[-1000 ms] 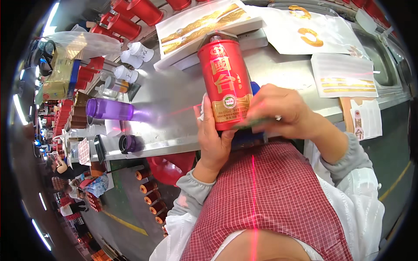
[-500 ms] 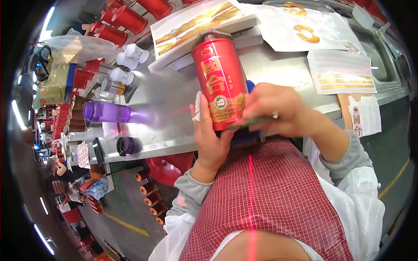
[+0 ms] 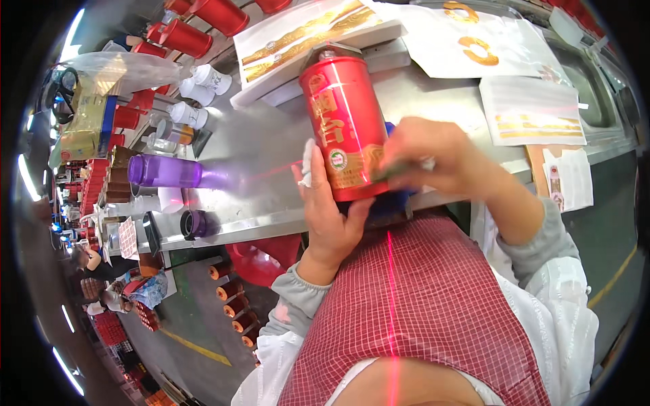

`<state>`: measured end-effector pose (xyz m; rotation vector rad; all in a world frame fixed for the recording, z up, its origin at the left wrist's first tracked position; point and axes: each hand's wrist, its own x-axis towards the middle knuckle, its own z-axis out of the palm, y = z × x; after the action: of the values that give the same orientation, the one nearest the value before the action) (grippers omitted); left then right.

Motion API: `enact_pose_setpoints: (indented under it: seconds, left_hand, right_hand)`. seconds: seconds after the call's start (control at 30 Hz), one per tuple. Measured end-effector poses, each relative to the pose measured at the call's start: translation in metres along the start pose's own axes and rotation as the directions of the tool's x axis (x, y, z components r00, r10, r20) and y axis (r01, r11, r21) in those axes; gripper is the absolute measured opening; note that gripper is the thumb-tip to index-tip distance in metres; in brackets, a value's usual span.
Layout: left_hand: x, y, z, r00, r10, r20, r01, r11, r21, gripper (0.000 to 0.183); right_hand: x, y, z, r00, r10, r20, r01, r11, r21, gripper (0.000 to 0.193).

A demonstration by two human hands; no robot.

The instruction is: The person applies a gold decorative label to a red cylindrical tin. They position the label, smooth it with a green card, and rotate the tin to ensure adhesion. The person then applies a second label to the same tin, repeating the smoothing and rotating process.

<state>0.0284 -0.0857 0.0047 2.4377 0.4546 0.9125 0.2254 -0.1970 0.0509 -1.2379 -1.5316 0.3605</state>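
A red bottle (image 3: 353,105) with gold lettering and a gold band near its base lies tilted before me. Its base points toward me. My left hand (image 3: 330,220) grips it around the base, fingers along its left side and thumb near the bottom edge. White material (image 3: 307,164) is wrapped on or tucked at those fingers. With fingers pinched together, my right hand (image 3: 437,159) holds a thin dark green thing (image 3: 399,170) against the lower right of the bottle. Its kind is blurred. A blue object (image 3: 393,199) lies partly hidden behind the bottle and my right hand.
A metal table (image 3: 264,162) carries a white box of gold strips (image 3: 308,44), gold-ring sheets (image 3: 487,37), a sleeve of gold bands (image 3: 531,115) and a purple bottle (image 3: 166,172). White cups (image 3: 210,80) and red bottles (image 3: 183,37) stand left. A sink (image 3: 596,95) is right.
The red bottle has turned about its length, so its lettering and round emblem sit farther left. My left thumb has shifted right along the base. The right hand stays at the bottle's lower right.
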Motion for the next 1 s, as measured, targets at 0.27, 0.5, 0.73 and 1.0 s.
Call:
enact_pose_setpoints:
  seconds: [0.27,0.5,0.73,1.0]
  left_hand:
    - [-0.002,-0.007,0.004,1.000,-0.018,0.021,0.018,0.999,-0.028,0.093]
    - [-0.006,-0.007,0.002,0.997,-0.069,0.037,0.072,0.995,-0.065,0.093]
    - [0.001,0.005,0.002,1.000,-0.005,-0.003,0.005,1.000,0.019,0.095]
    - [-0.001,-0.002,0.003,0.996,-0.092,0.012,0.093,0.993,-0.072,0.091]
  right_hand:
    - [0.002,0.005,-0.008,0.997,0.065,0.052,-0.064,0.998,-0.023,0.017]
    - [0.009,-0.002,-0.001,0.999,0.048,-0.003,-0.048,0.999,0.014,0.014]
    - [0.011,0.005,0.007,0.994,-0.102,-0.041,0.096,0.987,-0.129,0.018]
    - [0.011,0.016,-0.005,0.991,0.096,-0.095,-0.098,0.995,-0.020,0.017]
